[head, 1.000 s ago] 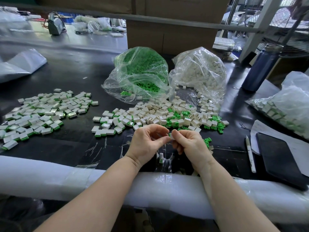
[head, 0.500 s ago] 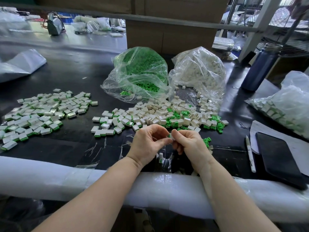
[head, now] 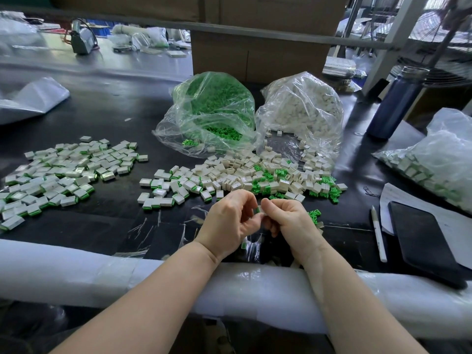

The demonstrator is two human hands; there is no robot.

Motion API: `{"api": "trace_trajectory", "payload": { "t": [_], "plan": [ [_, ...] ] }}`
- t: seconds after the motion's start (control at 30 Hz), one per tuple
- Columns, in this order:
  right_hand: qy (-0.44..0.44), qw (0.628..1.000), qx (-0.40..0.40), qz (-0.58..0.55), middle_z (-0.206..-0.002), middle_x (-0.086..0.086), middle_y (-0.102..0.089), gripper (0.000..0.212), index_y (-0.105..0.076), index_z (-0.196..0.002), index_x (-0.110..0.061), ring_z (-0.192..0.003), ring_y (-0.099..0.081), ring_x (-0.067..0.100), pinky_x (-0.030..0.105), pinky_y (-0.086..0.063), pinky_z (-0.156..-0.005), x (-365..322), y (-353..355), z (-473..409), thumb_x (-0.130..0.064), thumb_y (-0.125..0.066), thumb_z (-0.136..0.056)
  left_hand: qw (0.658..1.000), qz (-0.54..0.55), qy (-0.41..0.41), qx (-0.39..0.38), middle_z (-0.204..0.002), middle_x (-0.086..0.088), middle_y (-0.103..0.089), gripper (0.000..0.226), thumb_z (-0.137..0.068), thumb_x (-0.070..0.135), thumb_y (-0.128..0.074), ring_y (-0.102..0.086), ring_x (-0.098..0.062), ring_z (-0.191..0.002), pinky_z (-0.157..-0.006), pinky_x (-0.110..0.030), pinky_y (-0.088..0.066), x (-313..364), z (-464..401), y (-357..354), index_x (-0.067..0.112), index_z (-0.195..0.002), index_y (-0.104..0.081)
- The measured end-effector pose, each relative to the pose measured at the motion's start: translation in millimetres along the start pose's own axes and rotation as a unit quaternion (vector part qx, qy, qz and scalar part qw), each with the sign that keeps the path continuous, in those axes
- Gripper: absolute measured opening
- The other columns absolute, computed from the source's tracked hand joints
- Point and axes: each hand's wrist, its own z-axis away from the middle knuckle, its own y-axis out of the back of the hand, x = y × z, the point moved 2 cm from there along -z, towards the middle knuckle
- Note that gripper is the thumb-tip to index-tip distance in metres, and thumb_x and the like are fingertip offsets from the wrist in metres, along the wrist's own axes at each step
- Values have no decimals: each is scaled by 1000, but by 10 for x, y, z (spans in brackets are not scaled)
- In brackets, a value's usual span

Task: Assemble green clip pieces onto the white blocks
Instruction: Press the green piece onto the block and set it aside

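Observation:
My left hand (head: 229,221) and my right hand (head: 291,221) meet over the table's near edge, fingers curled. Between their fingertips they pinch one small white block with a green clip (head: 258,210); most of it is hidden by the fingers. Just beyond the hands lies a heap of loose white blocks and green clips (head: 255,175). A spread of blocks with green clips fitted (head: 58,172) covers the table at the left. Behind stand an open clear bag of green clips (head: 212,116) and a clear bag of white blocks (head: 301,108).
A padded white roll (head: 76,274) runs along the table's near edge under my forearms. At the right lie a white pen (head: 378,233), a black phone (head: 424,244) on paper, another bag of blocks (head: 439,159) and a dark blue bottle (head: 398,103). A cardboard box (head: 255,54) stands behind the bags.
Both hands stay in place. The fingertips have shifted slightly on the small piece pinched between them.

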Motion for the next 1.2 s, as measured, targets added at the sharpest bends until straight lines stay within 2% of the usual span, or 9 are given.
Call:
{"api": "trace_trajectory", "payload": {
  "t": [0.3,0.37,0.5,0.7,0.83,0.97,1.2],
  "plan": [
    [1,1000,4,-15,-46,-6,-53,33,-58,-63,-8,-42,-42,3,13,-35,-43,10,11,0,-17,-53,-94,1000,16,-2,2,-68,15,-46,15,-77,8,-73,-46,0,-58,-57,-13,-42,-17,3,2,7,-80,-59],
    [4,1000,11,-16,-47,-5,-52,34,-58,-62,-9,-42,-42,4,13,-36,-44,20,23,-11,-18,-53,-94,999,44,14,-2,-71,14,-52,13,-78,10,-73,-51,-2,-61,-60,-13,-45,-38,3,6,9,-83,-61],
    [4,999,20,-26,-48,-3,-51,33,-61,-64,-7,-42,-42,5,14,-35,-42,32,37,-29,-19,-53,-94,995,88,50,-12,-77,9,-61,14,-79,8,-72,-61,-10,-69,-68,-23,-53,-73,13,15,12,-89,-64],
    [-2,1000,11,-10,-47,-3,-49,36,-57,-59,-11,-40,-40,5,14,-34,-41,44,34,-27,-19,-54,-94,997,63,47,4,-72,3,-62,11,-76,3,-70,-59,-10,-64,-62,-18,-51,-37,17,19,8,-84,-65],
    [-1,1000,-1,0,-46,-2,-48,42,-56,-52,-18,-40,-38,5,14,-33,-41,41,19,-29,-17,-54,-93,1000,11,23,8,-66,7,-55,9,-72,2,-69,-53,-9,-55,-57,-16,-48,8,19,24,6,-77,-63],
    [0,1000,-14,16,-47,-1,-48,37,-56,-57,-12,-40,-38,6,15,-32,-41,48,11,-30,-17,-54,-93,999,-46,9,13,-63,3,-55,8,-68,4,-68,-50,-13,-54,-55,-21,-45,35,21,29,5,-72,-61],
    [2,1000,-3,20,-47,-1,-49,34,-57,-61,-9,-40,-39,5,14,-33,-41,71,25,-47,-18,-54,-93,999,-35,2,15,-66,-2,-61,6,-70,4,-68,-54,-14,-56,-58,-23,-47,42,19,44,4,-75,-64]
  ]
}}
